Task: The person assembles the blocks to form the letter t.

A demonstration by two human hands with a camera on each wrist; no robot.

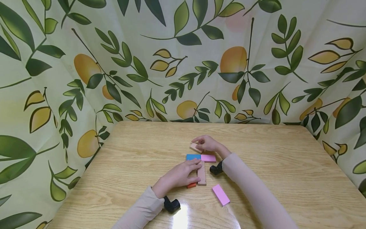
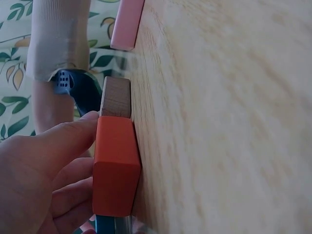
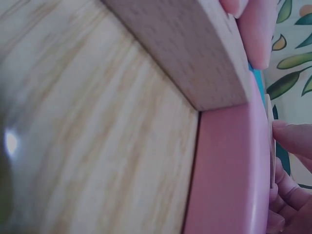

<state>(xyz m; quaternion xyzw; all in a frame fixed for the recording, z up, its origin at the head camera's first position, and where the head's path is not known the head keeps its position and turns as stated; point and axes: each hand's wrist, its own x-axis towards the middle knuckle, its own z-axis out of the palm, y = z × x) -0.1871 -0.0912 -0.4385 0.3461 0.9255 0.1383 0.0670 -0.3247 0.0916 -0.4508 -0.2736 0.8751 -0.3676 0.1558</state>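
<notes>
My left hand (image 1: 180, 174) rests over a plain wooden block (image 1: 201, 174), with fingers near its far end and the thumb by its near end. Beside that block, partly under the hand, lies an orange-red block (image 2: 117, 165). At the back, my right hand (image 1: 210, 143) pinches another wooden block (image 1: 195, 147) between thumb and fingers. Between the hands, a blue block (image 1: 193, 157) and a pink block (image 1: 208, 158) lie end to end in a row. The wooden block under the left fingers (image 3: 258, 36) meets the pink block's side in the right wrist view.
A second pink block (image 1: 220, 195) lies apart, nearer the front and right of the others. All sit on a wood-grain table (image 1: 137, 159). Leaf-patterned cloth (image 1: 200, 95) hangs behind and at the sides. Black wrist cameras (image 1: 172, 205) show below the sleeves.
</notes>
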